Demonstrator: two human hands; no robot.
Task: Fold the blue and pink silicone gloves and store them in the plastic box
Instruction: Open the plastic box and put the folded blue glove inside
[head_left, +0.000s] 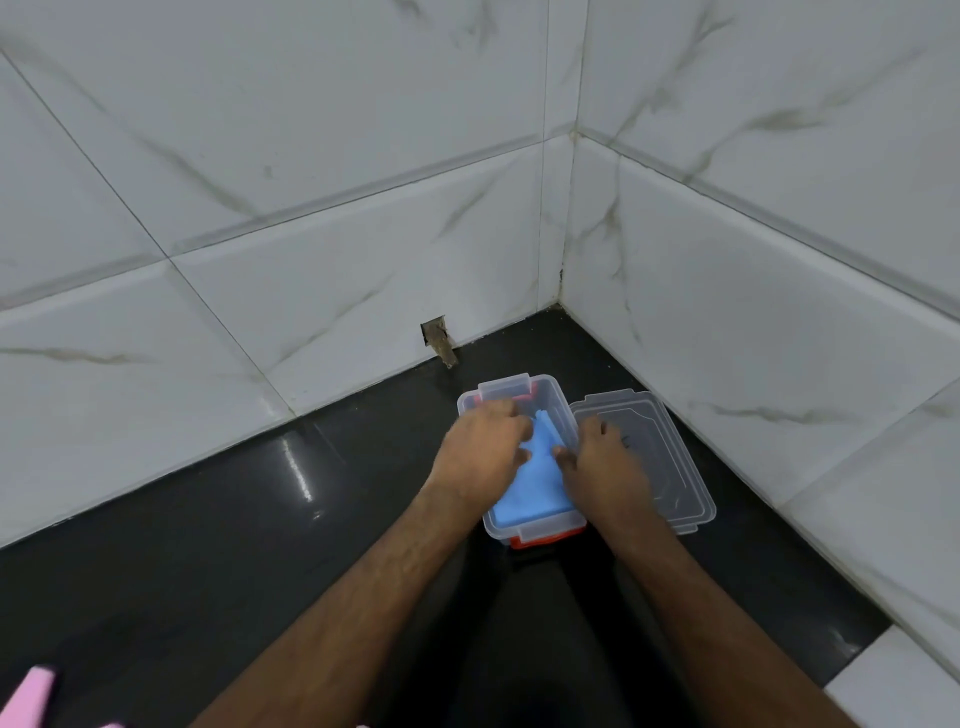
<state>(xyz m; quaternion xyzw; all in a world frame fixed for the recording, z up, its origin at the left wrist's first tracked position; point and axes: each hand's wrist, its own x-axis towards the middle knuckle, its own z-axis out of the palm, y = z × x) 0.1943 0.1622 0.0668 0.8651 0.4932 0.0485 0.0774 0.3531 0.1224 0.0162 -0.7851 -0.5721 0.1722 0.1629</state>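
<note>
**Blue glove pressed into the box, pink one waiting**

Nearest the viewer, well short of the plastic box (522, 512) and off to its left at the very edge of view, lies the pink silicone glove (31, 693). Only a corner of it shows, so its fold cannot be judged.

Both forearms reach forward to the box, which sits on the black countertop (208, 545). The left hand (485, 452) lies palm-down over the box's left side, fingers spread and curled onto the folded blue silicone glove (524, 488). The right hand (605, 462) presses in from the box's right wall, thumb tip against the glove's edge. Neither hand pinches; they look to be tucking the glove flat.

The glove fills most of the box floor, one flap standing up near the middle. Silicone like this is probably light, floppy and springy, so a fold may pop open once released; pressing down on the crease seems wiser than gripping an edge.

Just right of the box, touching it, rests the clear lid (654, 457). Beyond the box rise the marble-patterned wall tiles (363, 234).
</note>
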